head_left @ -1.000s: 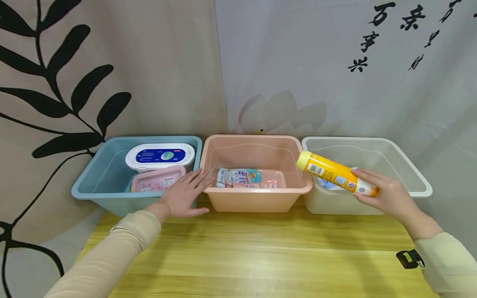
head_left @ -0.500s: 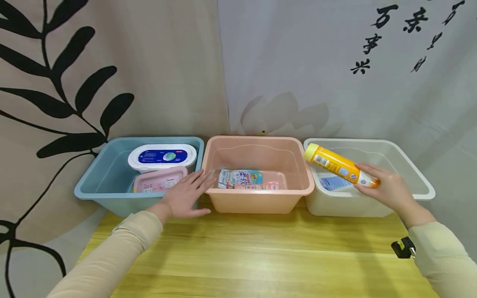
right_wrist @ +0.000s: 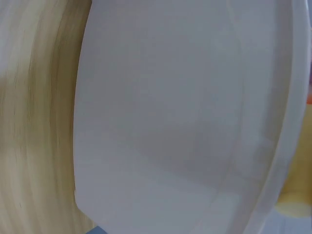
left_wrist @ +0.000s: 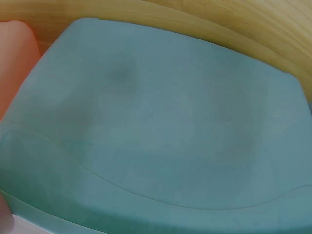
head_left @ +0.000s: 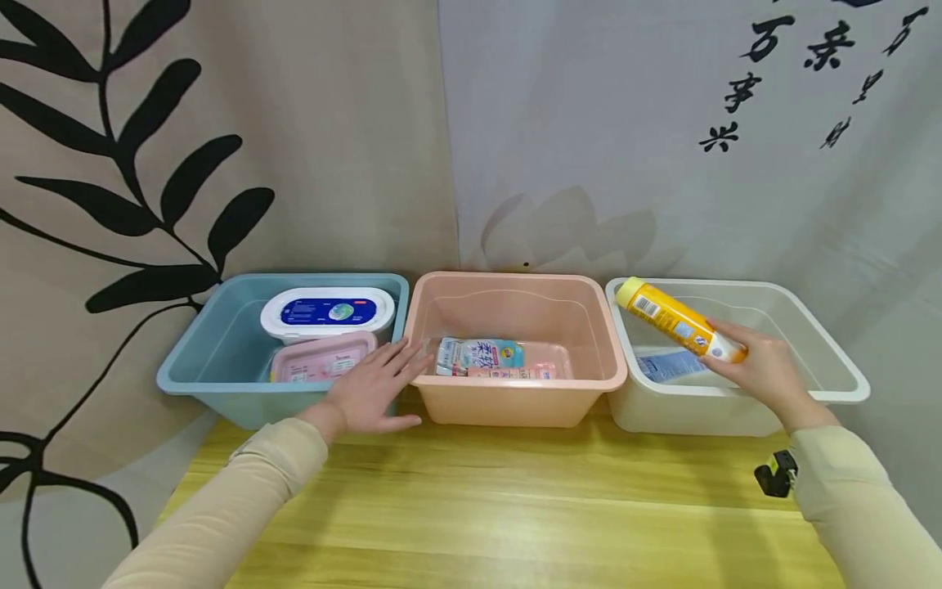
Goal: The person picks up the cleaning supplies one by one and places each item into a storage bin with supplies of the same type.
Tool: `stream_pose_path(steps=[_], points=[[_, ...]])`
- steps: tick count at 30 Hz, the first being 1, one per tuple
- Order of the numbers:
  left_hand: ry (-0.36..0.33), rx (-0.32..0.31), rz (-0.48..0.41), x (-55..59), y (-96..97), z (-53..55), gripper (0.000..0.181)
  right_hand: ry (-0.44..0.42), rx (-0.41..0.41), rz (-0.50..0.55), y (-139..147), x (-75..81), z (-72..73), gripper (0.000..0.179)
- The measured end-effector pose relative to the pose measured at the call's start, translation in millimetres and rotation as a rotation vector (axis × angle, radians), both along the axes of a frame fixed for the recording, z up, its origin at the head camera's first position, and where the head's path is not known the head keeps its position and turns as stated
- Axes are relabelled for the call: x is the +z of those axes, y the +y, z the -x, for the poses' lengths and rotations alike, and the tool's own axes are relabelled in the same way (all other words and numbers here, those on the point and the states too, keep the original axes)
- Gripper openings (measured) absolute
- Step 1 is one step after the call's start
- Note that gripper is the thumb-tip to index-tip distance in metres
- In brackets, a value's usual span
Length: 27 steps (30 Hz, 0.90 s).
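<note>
My right hand grips a yellow bottle by its white and orange end. The bottle lies tilted over the white bin, its pale yellow cap toward the upper left. Beneath it in that bin is a blue packet. In the right wrist view, part of the bottle shows past the bin's rim. My left hand has its fingers spread and straight at the neighbouring rims of the blue bin and the pink bin. The left wrist view shows mostly the blue bin's wall.
In the blue bin are a white wipes box with a dark blue label and a pink lidded box. The pink bin holds a blue-and-white packet and a pink package. All stand on a wooden table before a curtain.
The right hand has brought the bottle further over the white bin, tilting it more steeply and uncovering more of the blue packet. The left hand keeps its place; the head view has shifted slightly.
</note>
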<state>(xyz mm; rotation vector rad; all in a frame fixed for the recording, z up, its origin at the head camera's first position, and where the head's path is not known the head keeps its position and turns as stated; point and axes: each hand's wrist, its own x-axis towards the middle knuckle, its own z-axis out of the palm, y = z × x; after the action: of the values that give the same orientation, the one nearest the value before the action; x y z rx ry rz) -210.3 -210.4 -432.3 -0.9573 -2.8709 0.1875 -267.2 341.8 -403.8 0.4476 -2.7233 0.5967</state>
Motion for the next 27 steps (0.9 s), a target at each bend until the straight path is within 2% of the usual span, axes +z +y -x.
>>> stream_pose_path(steps=[4,17,22,27], points=[[-0.006,0.007,0.005,0.3,0.1,0.0,0.089,-0.041,-0.014,-0.005,1.5,-0.7,3.1,0.057],[0.01,-0.013,-0.014,0.0,2.9,-1.1,0.088,-0.042,-0.01,-0.017,3.6,-5.6,14.3,0.057],[0.003,0.003,-0.009,1.2,3.2,-1.9,0.088,-0.053,-0.002,-0.016,3.9,-8.7,19.3,0.056],[-0.006,0.019,0.006,2.3,3.2,-2.4,0.089,-0.143,0.007,-0.063,2.9,-9.5,21.7,0.056]])
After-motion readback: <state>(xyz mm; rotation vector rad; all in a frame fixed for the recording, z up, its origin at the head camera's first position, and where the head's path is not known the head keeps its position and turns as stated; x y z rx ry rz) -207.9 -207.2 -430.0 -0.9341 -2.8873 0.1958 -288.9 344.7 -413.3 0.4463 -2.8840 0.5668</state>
